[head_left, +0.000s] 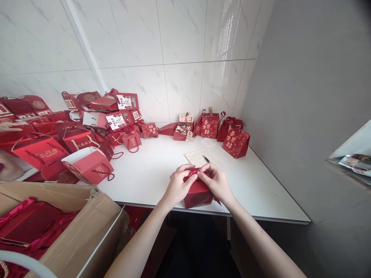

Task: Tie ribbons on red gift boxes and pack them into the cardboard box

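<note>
In front of me, at the near edge of the white table [150, 170], sits a red gift box [199, 193] with a dark oval emblem on its front. A red ribbon [193, 173] lies across its top, and one tail hangs down at the right side. My left hand [181, 181] pinches the ribbon between thumb and fingers. From the other side my right hand [214, 179] pinches it too, the two thumbs nearly meeting. The fingers partly hide the ribbon, so its knot or bow cannot be made out.
Behind the box lie a printed sheet [194, 157] and a pen [206, 159]. Red gift boxes [210, 125] stand along the wall; a large pile of red gift bags [87, 139] covers the left. A cardboard carton [95, 216] holds more. Another person's hand [10, 126] shows far left.
</note>
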Demonstrator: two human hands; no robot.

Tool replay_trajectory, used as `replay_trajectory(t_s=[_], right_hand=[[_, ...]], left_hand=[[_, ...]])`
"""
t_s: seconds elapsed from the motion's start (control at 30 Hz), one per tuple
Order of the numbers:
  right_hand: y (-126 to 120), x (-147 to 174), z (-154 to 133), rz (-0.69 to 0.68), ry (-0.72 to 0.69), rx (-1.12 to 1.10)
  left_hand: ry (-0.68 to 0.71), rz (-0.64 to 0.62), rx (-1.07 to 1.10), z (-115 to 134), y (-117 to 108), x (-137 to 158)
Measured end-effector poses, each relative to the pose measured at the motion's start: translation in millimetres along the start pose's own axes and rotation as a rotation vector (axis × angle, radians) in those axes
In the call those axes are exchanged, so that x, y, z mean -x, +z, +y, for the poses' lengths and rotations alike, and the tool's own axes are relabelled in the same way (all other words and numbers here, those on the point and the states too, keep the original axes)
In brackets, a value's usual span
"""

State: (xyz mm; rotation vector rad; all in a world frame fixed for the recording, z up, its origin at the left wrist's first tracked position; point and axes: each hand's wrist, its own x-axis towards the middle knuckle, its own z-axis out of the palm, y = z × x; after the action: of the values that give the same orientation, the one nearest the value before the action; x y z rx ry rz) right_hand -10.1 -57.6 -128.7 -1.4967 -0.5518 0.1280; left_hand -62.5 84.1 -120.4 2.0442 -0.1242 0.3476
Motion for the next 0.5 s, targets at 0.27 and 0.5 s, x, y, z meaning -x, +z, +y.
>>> replay_trajectory(t_s=[0.27, 0.5], right_hand=[[-3, 2, -2, -0.032, -0.055, 0.124], [-2, 12, 0, 0.082, -0.441, 0.440]], left_hand=[[-0.053, -0.027, 0.157, -5, 2, -3], [-0.050, 0.039, 0.233, -10, 7, -3]])
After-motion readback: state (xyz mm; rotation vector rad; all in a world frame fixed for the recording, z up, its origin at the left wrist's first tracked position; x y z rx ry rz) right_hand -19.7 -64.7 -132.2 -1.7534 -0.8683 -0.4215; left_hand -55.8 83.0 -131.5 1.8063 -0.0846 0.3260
